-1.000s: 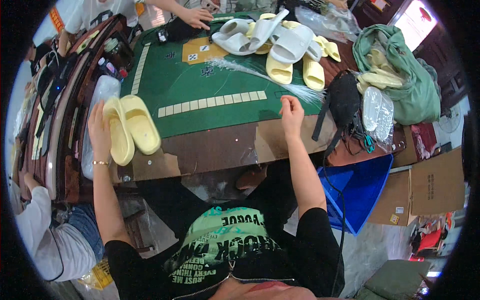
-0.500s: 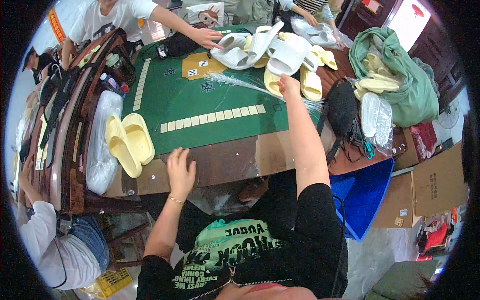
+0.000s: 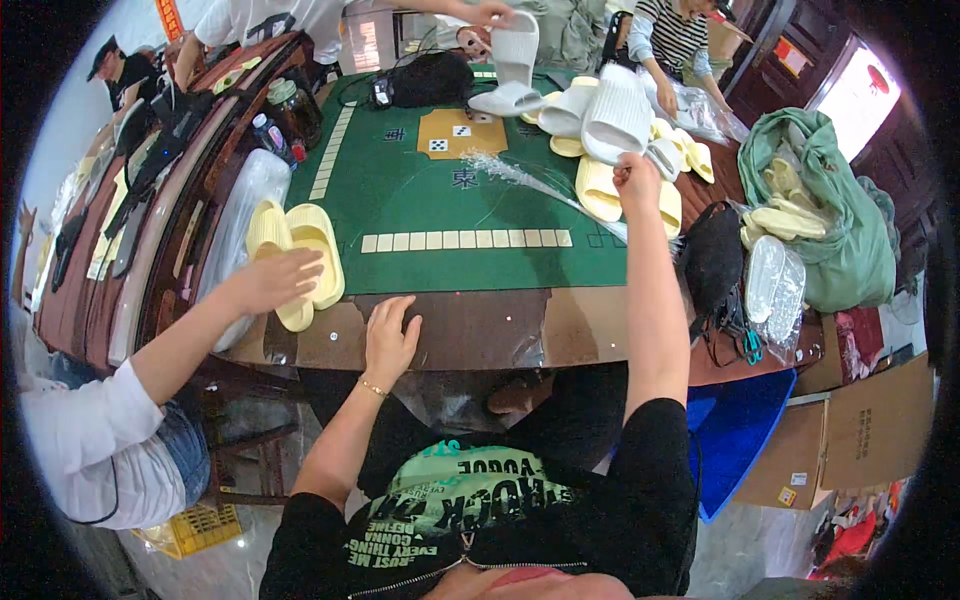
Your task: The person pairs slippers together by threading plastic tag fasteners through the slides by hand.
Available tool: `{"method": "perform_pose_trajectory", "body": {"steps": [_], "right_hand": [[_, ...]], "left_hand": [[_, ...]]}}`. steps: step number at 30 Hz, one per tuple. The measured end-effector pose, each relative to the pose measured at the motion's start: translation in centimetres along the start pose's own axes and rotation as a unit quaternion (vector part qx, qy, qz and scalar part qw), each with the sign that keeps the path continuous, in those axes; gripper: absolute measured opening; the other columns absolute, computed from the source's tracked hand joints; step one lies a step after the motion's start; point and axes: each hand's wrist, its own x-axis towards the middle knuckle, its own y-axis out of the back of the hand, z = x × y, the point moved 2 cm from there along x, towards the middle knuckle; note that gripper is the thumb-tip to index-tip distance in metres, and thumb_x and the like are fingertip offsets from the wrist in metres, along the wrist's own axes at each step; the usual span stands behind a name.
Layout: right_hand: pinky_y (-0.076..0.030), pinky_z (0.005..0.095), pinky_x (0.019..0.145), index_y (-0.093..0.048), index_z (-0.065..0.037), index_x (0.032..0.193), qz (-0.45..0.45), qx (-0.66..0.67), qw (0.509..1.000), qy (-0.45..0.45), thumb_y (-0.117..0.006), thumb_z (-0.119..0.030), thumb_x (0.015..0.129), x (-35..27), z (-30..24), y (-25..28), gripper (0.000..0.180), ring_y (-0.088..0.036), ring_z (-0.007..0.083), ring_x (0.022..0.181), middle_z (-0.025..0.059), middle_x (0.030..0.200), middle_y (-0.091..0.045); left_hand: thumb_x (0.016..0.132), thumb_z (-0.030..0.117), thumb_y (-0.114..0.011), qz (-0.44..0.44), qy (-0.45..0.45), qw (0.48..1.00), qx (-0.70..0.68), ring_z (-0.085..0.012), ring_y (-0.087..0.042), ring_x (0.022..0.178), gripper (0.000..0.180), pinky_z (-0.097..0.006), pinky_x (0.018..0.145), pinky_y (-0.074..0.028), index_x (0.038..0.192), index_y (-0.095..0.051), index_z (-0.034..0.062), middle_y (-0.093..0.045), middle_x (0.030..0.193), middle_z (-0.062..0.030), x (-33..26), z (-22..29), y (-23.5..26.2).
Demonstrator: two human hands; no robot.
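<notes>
My right hand [image 3: 637, 185] reaches out over the far right of the table, its fingers closed at the near end of a light grey slipper [image 3: 614, 112]. The slipper tilts up above a pile of others, among them a pale yellow slipper [image 3: 598, 190] just under my hand. At the table's front edge, my left hand [image 3: 391, 337] is open and empty, its fingers spread. Left of it lies a pair of pale yellow slippers [image 3: 325, 255], with a co-worker's hand [image 3: 280, 280] over them. Across the table, another person's hand [image 3: 490, 14] holds up light grey slippers [image 3: 514, 65].
A green mat [image 3: 450, 270] with a row of white tiles covers the table. Clear plastic strands [image 3: 520, 178] lie across it. To the right are a black bag [image 3: 713, 255], a wrapped slipper pair [image 3: 775, 285] and a green sack [image 3: 850, 240]. A blue bin [image 3: 740, 430] stands below.
My right hand has closed on the grey slipper and tipped it up. The person opposite has lifted grey slippers off the pile. A co-worker's hand has come over the yellow pair on the left.
</notes>
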Motion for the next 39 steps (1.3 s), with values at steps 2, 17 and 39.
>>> {"method": "perform_pose_trajectory", "body": {"steps": [2,17,39], "right_hand": [[-0.037,0.0241,0.042,-0.051,-0.004,0.079,-0.044,0.028,0.999,-0.008,-0.057,-0.005,0.074,-1.8,-2.4,-0.9,0.007,-0.046,0.0113,0.048,0.0028,0.063,-0.050],[-0.043,0.0237,0.066,-0.063,-0.002,0.103,-0.385,-0.326,0.860,-0.074,-0.059,-0.019,0.083,-8.3,4.5,-3.9,0.027,-0.054,0.0085,0.071,0.0020,0.087,-0.064],[-0.049,0.0289,0.061,-0.061,0.003,0.101,-0.221,-0.453,0.855,-0.125,-0.060,-0.023,0.081,-21.5,5.4,5.6,0.033,-0.061,0.0165,0.069,0.0115,0.081,-0.065]], "left_hand": [[0.078,0.007,-0.061,0.038,0.002,0.999,-0.018,-0.0314,-0.052,0.100,0.030,-0.039,0.089,-0.042,0.107,-0.056,0.0007,-0.057,0.104,-0.0152,0.1,0.2,0.6],[0.083,0.008,-0.057,0.190,0.080,0.970,-0.126,-0.0267,-0.046,0.111,0.047,-0.035,0.092,-0.037,0.126,-0.041,0.0003,-0.047,0.123,-0.0148,-0.9,2.8,4.0],[0.075,0.017,-0.064,-0.058,-0.140,0.982,0.112,-0.0267,-0.051,0.102,0.028,-0.041,0.088,-0.037,0.101,-0.059,0.0073,-0.057,0.102,-0.0089,7.8,3.1,-3.8]]}}
